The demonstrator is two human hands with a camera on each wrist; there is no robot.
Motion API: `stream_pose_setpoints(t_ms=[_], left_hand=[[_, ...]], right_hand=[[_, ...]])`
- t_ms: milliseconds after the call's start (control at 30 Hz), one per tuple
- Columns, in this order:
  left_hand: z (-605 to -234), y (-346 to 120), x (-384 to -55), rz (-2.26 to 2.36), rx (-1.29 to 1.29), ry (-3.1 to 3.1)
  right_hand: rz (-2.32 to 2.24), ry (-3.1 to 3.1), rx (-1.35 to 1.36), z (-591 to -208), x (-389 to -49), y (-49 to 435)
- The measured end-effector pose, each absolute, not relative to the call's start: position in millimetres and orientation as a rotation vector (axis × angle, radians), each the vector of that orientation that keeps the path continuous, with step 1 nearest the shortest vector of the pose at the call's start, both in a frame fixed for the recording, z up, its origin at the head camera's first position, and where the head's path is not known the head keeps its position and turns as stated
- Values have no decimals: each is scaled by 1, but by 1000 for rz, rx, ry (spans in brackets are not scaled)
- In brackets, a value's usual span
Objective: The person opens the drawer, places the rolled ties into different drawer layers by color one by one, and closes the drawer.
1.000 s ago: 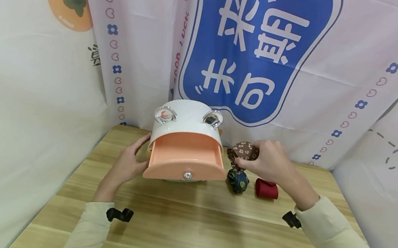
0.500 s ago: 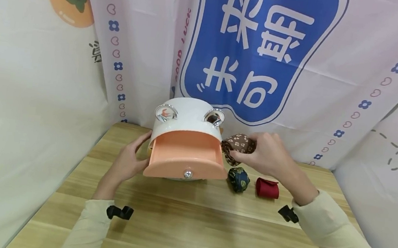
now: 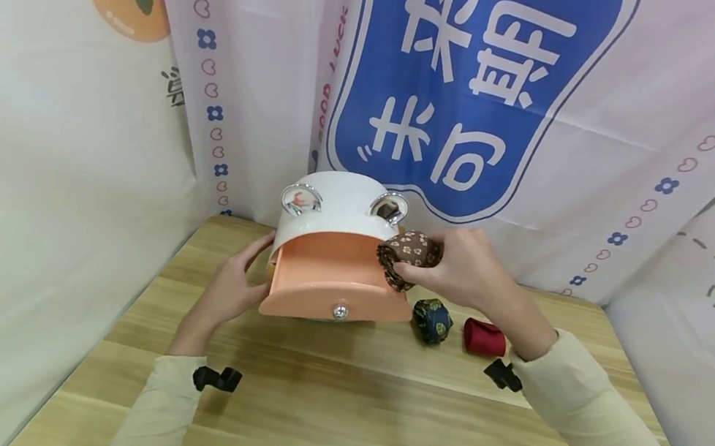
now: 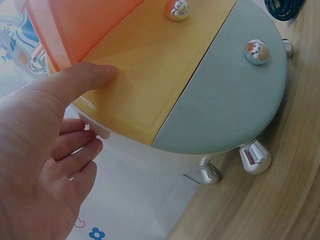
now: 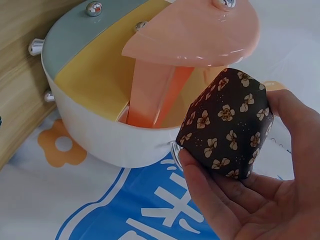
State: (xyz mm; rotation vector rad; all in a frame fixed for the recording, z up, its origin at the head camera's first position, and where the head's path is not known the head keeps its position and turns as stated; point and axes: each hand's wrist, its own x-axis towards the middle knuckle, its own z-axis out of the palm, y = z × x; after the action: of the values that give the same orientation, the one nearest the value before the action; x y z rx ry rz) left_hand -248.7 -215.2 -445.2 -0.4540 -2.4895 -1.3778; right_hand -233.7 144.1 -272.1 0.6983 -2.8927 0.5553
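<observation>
My right hand holds a rolled brown necktie with small flowers, pinched between thumb and fingers. In the head view the roll overlaps the right end of the pulled-out peach drawer. That drawer is the top one of a rounded white storage box with silver ear-like rings. On the box's left side rests my left hand; its thumb lies on the yellow drawer front and its fingers curl along the side. A rolled navy necktie and a rolled red necktie lie to the right.
The box stands toward the back of a wooden table, close to a printed curtain. Below the yellow front is a grey-green drawer front with a silver knob. Silver feet show at the base.
My right hand has lifted the brown necktie and carried it left, from behind the navy one to the peach drawer's right end. The left hand stays on the box.
</observation>
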Motion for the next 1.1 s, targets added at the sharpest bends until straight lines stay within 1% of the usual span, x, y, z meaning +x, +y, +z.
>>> stream_pose_setpoints(t_ms=[433, 500, 867, 1100], left_hand=[[-442, -215, -242, -1387, -440, -2510], [-447, -216, -245, -1378, -433, -2513], [-445, -216, -247, -1384, -463, -2492], [-434, -210, -242, -1387, -469, -2483]], right_hand=[[629, -2901, 761, -278, -237, 122], [633, -2894, 768, -278, -237, 120], [621, -2891, 772, -280, -241, 109], [599, -2876, 762, -281, -241, 102]])
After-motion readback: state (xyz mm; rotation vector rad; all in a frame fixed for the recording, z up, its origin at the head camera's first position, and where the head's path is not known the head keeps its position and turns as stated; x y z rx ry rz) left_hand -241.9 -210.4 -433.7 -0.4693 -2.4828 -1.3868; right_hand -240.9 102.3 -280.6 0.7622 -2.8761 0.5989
